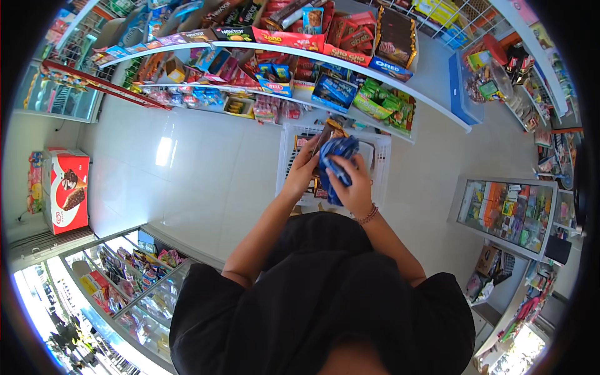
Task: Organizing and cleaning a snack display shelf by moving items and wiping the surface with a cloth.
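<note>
My left hand (302,166) grips a brown snack packet (327,133) with a gold-orange end, tilted above a white plastic basket (382,161). Bunched in my right hand (354,183) is a blue patterned cloth (344,147), which lies against the packet and hides its lower part. Inside the basket, under my hands, are more brown packets (309,186), partly covered by my hands and the cloth. The basket stands on the tiled floor, close in front of my body.
Shelves (276,45) of boxed snacks curve across the front, their lower tier close to the basket's far edge. A glass display case (506,213) stands to the right, another (154,300) at the lower left. A red-and-white ice-cream carton (68,191) is by the left wall.
</note>
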The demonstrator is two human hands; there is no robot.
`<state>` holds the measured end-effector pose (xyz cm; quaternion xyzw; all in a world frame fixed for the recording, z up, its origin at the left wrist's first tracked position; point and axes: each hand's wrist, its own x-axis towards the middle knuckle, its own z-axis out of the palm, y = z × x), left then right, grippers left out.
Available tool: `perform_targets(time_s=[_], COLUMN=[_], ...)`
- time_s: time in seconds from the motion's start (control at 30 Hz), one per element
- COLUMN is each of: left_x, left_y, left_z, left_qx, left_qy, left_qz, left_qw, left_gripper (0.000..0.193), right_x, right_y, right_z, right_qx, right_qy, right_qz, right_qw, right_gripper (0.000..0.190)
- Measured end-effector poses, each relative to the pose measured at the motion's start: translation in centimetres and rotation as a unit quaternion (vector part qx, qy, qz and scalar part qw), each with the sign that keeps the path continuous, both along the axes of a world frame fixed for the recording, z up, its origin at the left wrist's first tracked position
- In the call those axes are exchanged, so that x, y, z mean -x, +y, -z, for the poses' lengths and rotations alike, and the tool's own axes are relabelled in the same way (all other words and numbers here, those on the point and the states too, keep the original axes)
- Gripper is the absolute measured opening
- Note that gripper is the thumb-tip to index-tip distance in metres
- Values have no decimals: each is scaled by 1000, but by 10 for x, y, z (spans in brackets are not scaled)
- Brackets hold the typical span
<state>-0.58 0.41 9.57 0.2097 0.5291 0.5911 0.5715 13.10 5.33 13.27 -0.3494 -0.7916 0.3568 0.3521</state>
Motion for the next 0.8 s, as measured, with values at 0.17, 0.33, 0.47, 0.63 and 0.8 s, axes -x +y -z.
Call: perform_targets(time_s=[0.17,0.33,0.47,0.63,0.8], left_x=[0,-6,-14,-11,-8], left_y=[-17,-22,-23,-17,-24], left_z=[-17,-41,-42,-45,-53], left_qx=[-18,-85,-114,-54,-53], left_qy=[46,54,86,104,153], left_qz=[15,83,59,28,89], left_qw=[999,991,988,993,983], left_gripper=[37,42,42,35,38], right_x=[-19,-22,-19,-18,-24], right_y=[4,28,21,-13,23], right_z=[-3,-3,-10,-28,-24], right_qx=[-43,-19,-37,-75,-67], right_qy=[3,38,58,60,66], right_qz=[-77,45,65,-42,61], right_qw=[996,998,996,994,994], right_gripper=[27,23,21,23,22])
